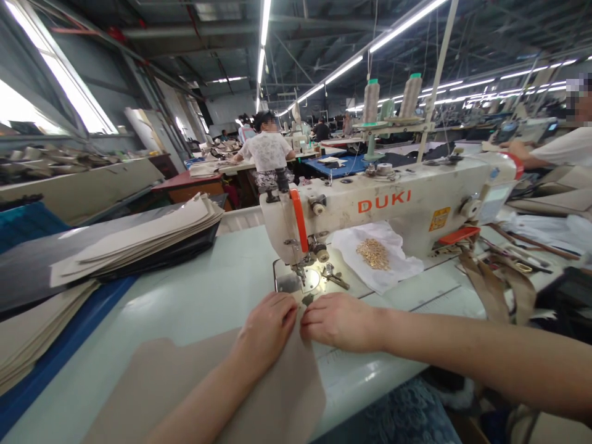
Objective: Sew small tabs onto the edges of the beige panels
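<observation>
A beige fabric piece [287, 394] lies on the pale sewing table [194, 302], its far end just short of the needle and presser foot [300, 268] of a white DUKI sewing machine [398, 206]. My left hand [268, 327] rests on the fabric with its fingers curled and pressed down on the cloth's top edge. My right hand [335, 320] is beside it, fingers closed and pinching the same edge from the right. The two hands almost touch, a short way in front of the needle plate.
A white cloth with a heap of small gold metal pieces [374, 254] sits under the machine arm. Stacks of beige and dark cut panels [139, 240] fill the table's left. Beige straps [499, 287] lie at right. Other people work at benches behind and at far right.
</observation>
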A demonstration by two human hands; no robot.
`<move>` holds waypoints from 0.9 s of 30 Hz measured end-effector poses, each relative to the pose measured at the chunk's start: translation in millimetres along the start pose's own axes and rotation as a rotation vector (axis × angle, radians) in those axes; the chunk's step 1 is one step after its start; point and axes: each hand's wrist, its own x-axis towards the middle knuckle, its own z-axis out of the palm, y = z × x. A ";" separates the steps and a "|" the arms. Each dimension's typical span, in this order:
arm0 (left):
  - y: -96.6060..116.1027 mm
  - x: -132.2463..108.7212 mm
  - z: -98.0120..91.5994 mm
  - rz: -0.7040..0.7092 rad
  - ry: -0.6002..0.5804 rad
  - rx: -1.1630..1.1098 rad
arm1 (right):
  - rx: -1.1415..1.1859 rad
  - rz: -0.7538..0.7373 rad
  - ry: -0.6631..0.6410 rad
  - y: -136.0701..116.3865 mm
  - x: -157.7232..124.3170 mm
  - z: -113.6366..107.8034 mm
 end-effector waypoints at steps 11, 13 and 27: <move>-0.5 -1.0 2.5 0.045 0.048 0.016 | 0.123 0.046 0.126 -2.5 -3.1 10.1; -0.6 -1.2 2.8 0.051 0.051 0.010 | 0.131 0.052 0.130 -2.9 -3.1 10.0; 0.0 -0.1 4.6 0.053 0.052 -0.005 | 0.147 0.063 0.119 -3.7 -3.2 8.3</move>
